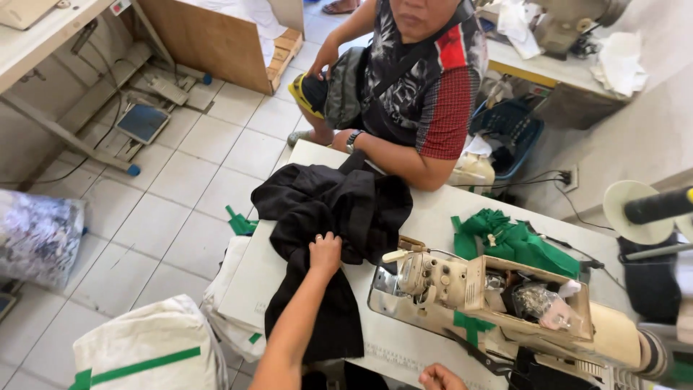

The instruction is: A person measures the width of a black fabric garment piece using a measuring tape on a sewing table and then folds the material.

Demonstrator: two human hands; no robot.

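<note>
Left hand [325, 253] lies knuckles-up on the black garment [328, 217], fingers curled into the cloth, gripping a fold. Garment is heaped on the white table [404, 339], just left of the sewing machine [462, 289], one end hanging over the table's near edge. Right hand [439, 378] sits at the bottom edge, below the machine; its grip cannot be made out. Green fabric [512, 242] lies behind the machine. A seated co-worker's forearm [397, 160] rests on the table's far corner.

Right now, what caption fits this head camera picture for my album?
Left hand rests on black cloth beside the sewing machine; a seated person leans on the white table.
</note>
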